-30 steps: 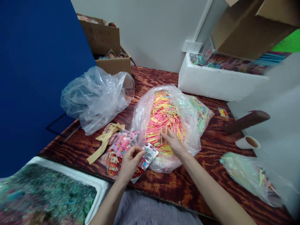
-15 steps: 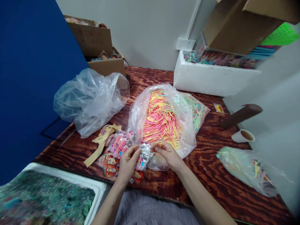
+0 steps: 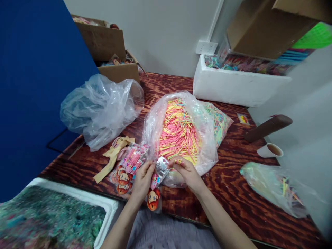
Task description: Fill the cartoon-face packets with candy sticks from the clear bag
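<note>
My left hand (image 3: 142,181) pinches a small clear packet (image 3: 155,183) printed with a cartoon face, held over the table's near edge. My right hand (image 3: 184,170) is closed on a small bunch of pink and yellow sticks (image 3: 177,161), their ends at the packet's open top. Just beyond lies a big clear bag of pink and yellow sticks (image 3: 178,131). A pile of filled packets (image 3: 128,166) lies to the left of my left hand.
A crumpled clear bag (image 3: 101,107) and beige strips (image 3: 114,154) lie at left. White foam boxes stand at the back right (image 3: 233,86) and near left (image 3: 77,197). A paper cup (image 3: 269,151), a brown roll (image 3: 267,127), another bag (image 3: 272,190) and cardboard boxes (image 3: 109,41) are around.
My right hand left the stick bag with a bunch of sticks and came to the packet held by my left hand. The packet now hangs lower, its cartoon face showing.
</note>
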A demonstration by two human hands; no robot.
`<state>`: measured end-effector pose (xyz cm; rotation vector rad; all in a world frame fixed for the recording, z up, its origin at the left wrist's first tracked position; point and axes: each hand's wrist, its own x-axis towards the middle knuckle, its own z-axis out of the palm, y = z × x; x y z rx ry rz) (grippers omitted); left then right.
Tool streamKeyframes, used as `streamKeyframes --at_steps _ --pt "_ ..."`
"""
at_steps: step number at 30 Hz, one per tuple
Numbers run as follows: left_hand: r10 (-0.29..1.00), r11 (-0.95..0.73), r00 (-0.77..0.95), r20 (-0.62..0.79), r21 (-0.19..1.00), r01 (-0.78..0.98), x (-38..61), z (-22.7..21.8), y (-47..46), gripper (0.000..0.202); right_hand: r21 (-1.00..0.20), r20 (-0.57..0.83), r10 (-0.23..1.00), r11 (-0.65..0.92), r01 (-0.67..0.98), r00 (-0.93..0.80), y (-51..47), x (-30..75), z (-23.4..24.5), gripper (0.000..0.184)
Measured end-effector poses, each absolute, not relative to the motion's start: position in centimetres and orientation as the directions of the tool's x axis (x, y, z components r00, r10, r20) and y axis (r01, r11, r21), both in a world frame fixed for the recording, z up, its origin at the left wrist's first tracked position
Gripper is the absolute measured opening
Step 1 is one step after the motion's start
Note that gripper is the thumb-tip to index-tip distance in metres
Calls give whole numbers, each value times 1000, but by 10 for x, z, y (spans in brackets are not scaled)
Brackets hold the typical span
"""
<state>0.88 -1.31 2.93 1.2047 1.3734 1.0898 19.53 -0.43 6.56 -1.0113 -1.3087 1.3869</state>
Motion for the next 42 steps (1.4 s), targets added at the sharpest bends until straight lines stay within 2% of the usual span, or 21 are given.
streamKeyframes --at_steps 4,8,11,15,20,29,37,40,42 --pt "994 107 -14 -106 992 62 11 29 -14 21 -996 50 974 31 -88 -220 -6 197 65 17" --pt "986 124 -111 -122 992 5 9 26 -13 21 -995 53 975 33 -93 -214 -6 197 65 16" --pt "987 102 -134 -94 993 55 4 25 -13 20 -996 48 977 32 -84 -206 -7 198 64 16" --pt "997 13 -79 0 986 167 0 28 -14 20 -996 41 978 23 -88 -206 -10 199 61 16" --pt "995 -100 15 99 975 197 4 37 -14 18 -995 39 981 20 -100 -191 -11 199 59 15" --pt "996 -91 42 84 974 207 13 26 -14 18 -992 7 988 -13 -126 -157 -9 207 50 13" --pt "988 -130 112 107 966 223 22 32 -8 18 -997 18 994 9 -76 -111 -8 222 50 13" --pt "982 -138 159 101 960 244 25 35 -6 20 -991 3 999 -3 -137 -40 -3 224 51 9" --pt "978 -144 185 99 957 251 28 36 -6 21 -964 -24 999 -18 -266 22 2 223 56 10"
